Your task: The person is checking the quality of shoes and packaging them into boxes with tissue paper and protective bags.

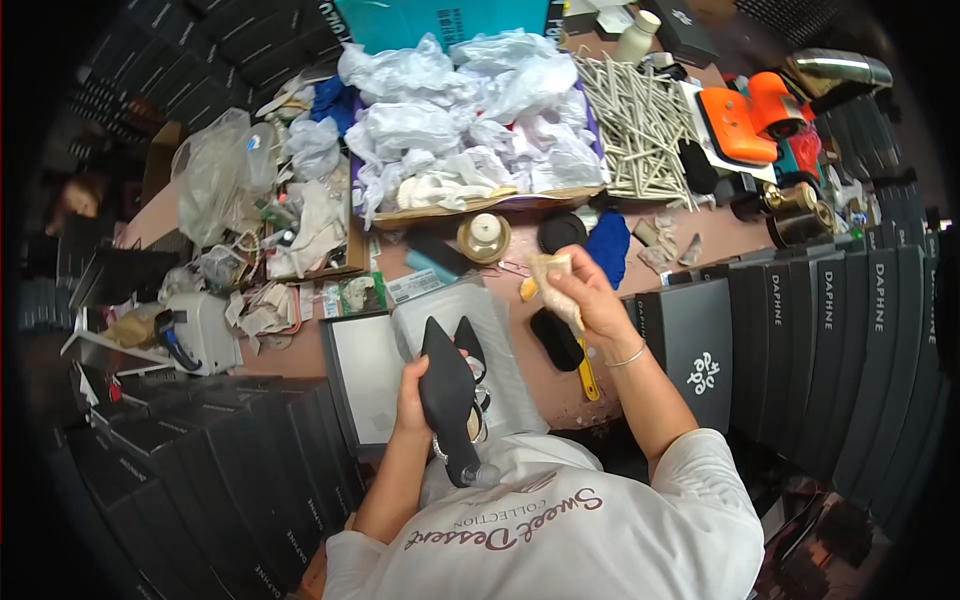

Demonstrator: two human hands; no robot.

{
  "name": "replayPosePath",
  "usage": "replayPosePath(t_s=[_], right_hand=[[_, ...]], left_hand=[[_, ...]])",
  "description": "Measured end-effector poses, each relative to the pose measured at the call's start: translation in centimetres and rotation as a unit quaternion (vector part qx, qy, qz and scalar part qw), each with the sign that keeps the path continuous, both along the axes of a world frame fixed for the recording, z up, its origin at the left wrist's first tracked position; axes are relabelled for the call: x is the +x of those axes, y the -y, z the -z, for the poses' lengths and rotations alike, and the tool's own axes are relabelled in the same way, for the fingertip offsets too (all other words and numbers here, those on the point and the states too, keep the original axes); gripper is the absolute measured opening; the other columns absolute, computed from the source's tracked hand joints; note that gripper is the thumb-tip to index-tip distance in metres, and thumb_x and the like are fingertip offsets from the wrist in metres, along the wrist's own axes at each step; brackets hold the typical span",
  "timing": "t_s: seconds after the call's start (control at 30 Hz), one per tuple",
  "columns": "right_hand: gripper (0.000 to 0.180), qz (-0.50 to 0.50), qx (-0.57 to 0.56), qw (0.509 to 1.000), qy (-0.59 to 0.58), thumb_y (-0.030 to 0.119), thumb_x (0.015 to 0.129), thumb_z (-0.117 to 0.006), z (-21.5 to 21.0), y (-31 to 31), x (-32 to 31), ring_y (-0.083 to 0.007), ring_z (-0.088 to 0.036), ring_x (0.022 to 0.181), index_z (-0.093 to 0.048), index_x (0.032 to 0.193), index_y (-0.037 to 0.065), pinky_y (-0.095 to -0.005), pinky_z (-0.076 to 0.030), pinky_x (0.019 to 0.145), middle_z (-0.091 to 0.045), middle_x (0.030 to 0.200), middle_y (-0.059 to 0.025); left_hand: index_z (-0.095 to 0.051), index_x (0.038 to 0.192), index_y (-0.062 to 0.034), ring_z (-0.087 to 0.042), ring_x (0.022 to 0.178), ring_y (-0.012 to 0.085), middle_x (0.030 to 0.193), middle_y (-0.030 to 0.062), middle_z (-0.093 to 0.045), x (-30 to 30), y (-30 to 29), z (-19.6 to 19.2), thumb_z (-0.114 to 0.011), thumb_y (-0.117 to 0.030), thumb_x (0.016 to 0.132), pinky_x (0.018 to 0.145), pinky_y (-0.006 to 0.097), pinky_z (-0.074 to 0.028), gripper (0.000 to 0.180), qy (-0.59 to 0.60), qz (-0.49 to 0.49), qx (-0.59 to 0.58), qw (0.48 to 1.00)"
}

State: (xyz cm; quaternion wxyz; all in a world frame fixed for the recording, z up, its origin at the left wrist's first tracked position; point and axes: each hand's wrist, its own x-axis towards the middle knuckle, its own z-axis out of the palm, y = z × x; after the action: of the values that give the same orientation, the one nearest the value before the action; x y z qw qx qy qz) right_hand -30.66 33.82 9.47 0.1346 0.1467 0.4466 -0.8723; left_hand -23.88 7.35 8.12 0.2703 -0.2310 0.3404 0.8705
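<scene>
My left hand point(410, 398) is closed around a black pointed heeled shoe point(448, 390), its dark sole turned up and its clear heel toward my shirt. Beside it shows a second pointed toe with sparkling straps point(470, 348); whether my fingers grip that one too is hidden. In my right hand point(594, 300), raised over the table, a folded beige cloth point(553, 287) is pinched between thumb and fingers. Below that hand lies a black brush with a yellow handle point(588, 375). White tissue paper point(500, 345) spreads under the shoes, next to an open shoebox with a pale inside point(360, 385).
Ahead stands a carton of crumpled white paper point(450, 125), with a heap of pale sticks point(640, 130) to its right. An orange tool point(735, 125) sits farther right. Dark shoeboxes line the left point(200, 460) and right point(800, 340). A round dispenser point(484, 238) stands mid-table.
</scene>
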Motion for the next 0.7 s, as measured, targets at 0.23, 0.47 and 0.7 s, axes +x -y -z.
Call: replayPosePath(t_s=[0.23, 0.47, 0.7], right_hand=[[0.027, -0.065, 0.591, 0.700, -0.395, 0.003, 0.077, -0.065, -2.6, 3.0, -6.6, -0.0288, -0.057, 0.094, -0.063, 0.104, 0.004, -0.0352, -0.047, 0.081, -0.056, 0.104, -0.0140], [0.045, -0.051, 0.671, 0.595, -0.439, 0.010, 0.074, -0.069, 2.5, 4.1, -7.4, -0.0339, -0.055, 0.102, -0.060, 0.117, 0.011, -0.0392, -0.046, 0.087, -0.054, 0.118, -0.0168], [0.054, -0.077, 0.679, 0.611, -0.399, 0.006, 0.069, -0.068, 2.3, 3.5, -6.8, -0.0324, -0.055, 0.102, -0.060, 0.121, 0.018, -0.0397, -0.046, 0.086, -0.054, 0.113, -0.0145]], left_hand=[[-0.045, 0.128, 0.0027, -0.060, 0.100, 0.0277, 0.114, 0.0175, -0.058, 1.0, 0.6, -0.4, -0.044, -0.039, 0.087, 0.081, 0.036, -0.053, 0.059, 0.015, -0.006, -0.030, 0.999], [-0.041, 0.129, 0.0027, -0.059, 0.101, 0.0264, 0.117, 0.0176, -0.056, 1.8, 2.3, -0.9, -0.044, -0.040, 0.088, 0.084, 0.035, -0.052, 0.060, -0.032, 0.040, -0.016, 0.999], [-0.042, 0.128, 0.0014, -0.059, 0.105, 0.0260, 0.117, 0.0174, -0.057, 2.4, 3.2, -1.1, -0.042, -0.038, 0.089, 0.087, 0.035, -0.050, 0.056, -0.043, 0.044, 0.005, 0.998]])
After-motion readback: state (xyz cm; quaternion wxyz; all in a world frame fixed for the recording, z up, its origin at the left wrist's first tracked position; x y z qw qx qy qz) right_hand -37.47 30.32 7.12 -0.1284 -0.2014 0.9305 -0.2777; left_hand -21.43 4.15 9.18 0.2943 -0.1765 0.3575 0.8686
